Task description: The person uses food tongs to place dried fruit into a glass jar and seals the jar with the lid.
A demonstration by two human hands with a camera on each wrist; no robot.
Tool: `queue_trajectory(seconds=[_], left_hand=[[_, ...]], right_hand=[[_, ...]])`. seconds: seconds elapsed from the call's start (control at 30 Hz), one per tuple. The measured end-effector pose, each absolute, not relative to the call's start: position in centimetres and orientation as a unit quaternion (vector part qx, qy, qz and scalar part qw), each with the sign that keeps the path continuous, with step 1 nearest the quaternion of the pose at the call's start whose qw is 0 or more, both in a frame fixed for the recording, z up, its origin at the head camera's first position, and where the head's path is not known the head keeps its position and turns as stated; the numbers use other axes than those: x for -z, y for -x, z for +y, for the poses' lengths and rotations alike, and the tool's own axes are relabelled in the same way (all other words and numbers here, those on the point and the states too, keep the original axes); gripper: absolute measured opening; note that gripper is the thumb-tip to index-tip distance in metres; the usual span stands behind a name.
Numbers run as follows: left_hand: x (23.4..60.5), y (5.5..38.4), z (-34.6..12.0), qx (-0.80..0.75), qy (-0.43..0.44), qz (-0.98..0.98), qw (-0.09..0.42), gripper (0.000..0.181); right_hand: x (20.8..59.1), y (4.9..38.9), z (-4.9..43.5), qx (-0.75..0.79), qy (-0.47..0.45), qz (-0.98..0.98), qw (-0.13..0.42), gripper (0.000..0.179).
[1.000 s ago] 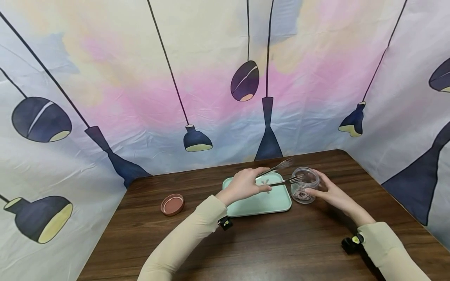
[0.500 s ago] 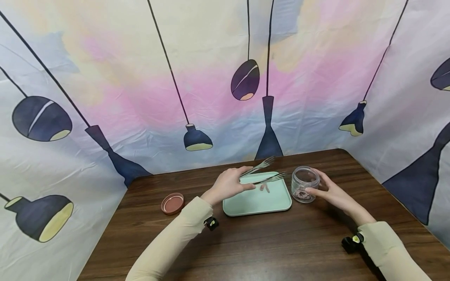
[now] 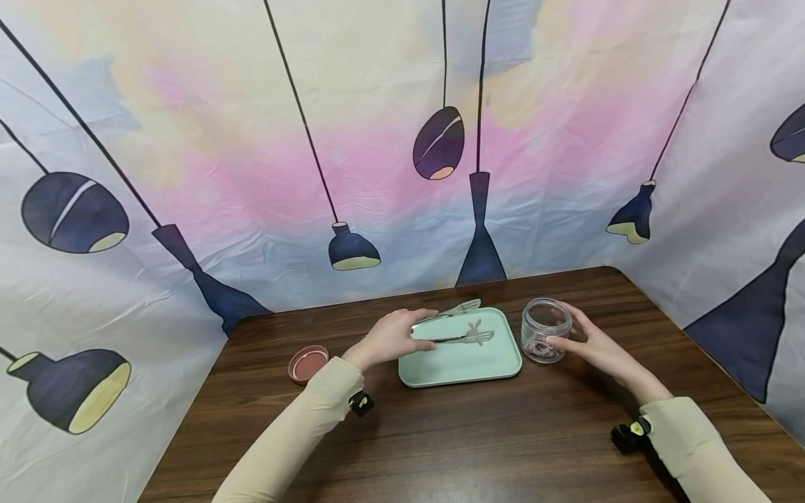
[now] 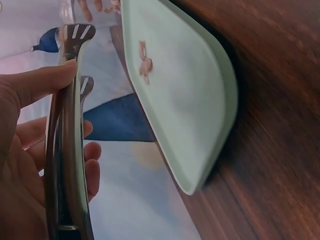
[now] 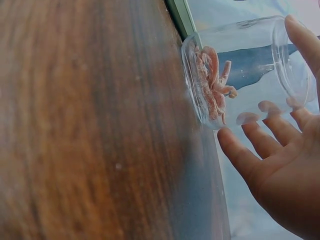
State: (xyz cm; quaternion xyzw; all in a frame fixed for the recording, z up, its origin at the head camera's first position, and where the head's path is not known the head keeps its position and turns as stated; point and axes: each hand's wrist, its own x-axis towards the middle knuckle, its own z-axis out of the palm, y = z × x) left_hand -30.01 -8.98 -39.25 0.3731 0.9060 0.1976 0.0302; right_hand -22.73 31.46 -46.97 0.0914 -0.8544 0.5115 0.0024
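My left hand (image 3: 391, 338) grips metal serving tongs (image 4: 72, 150) with slotted, fork-like ends. The tongs' two arms are spread apart, nothing between them, their tips over the mint-green tray (image 3: 434, 370) in the head view. A small clump of pinkish dried strips (image 4: 145, 65) lies on that tray. To the tray's right, a clear jar (image 3: 546, 318) stands upright with its top uncovered. More pinkish strips (image 5: 212, 85) sit at its bottom. My right hand (image 3: 594, 349) holds the jar from the right, thumb on the near side and fingers around the back.
A reddish-brown round lid (image 3: 309, 365) lies on the wooden table (image 3: 478, 447), left of the tray. Behind the table's far edge hangs a cloth backdrop (image 3: 390, 154) printed with lamps. Each wrist carries a small black camera (image 3: 361, 403).
My left hand has drawn the tongs leftward and down, from the jar's mouth to over the tray. The right hand and jar have stayed in place.
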Motion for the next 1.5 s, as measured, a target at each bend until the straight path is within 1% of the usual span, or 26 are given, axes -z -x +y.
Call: queue_trajectory(seconds=[0.17, 0.4, 0.57, 1.2, 1.5], left_hand=[[40.0, 30.9, -9.4, -0.202, -0.378, 0.902, 0.046, 0.064], [41.1, 32.2, -9.5, -0.185, -0.36, 0.912, 0.065, 0.064], [41.5, 32.7, -9.4, -0.182, -0.351, 0.914, 0.088, 0.065], [41.7, 34.4, -8.6, -0.192, -0.349, 0.908, 0.132, 0.065], [41.9, 35.0, -8.8, -0.204, -0.366, 0.894, 0.156, 0.063]], right_hand=[[47.1, 22.7, 31.5, -0.512, -0.092, -0.854, 0.002, 0.09], [47.3, 22.8, 31.6, -0.512, -0.092, -0.854, 0.003, 0.09], [47.3, 22.7, 31.6, -0.512, -0.092, -0.854, 0.003, 0.09], [46.8, 22.7, 31.4, -0.524, -0.098, -0.846, 0.004, 0.089], [47.1, 22.9, 31.6, -0.52, -0.095, -0.849, 0.001, 0.089]])
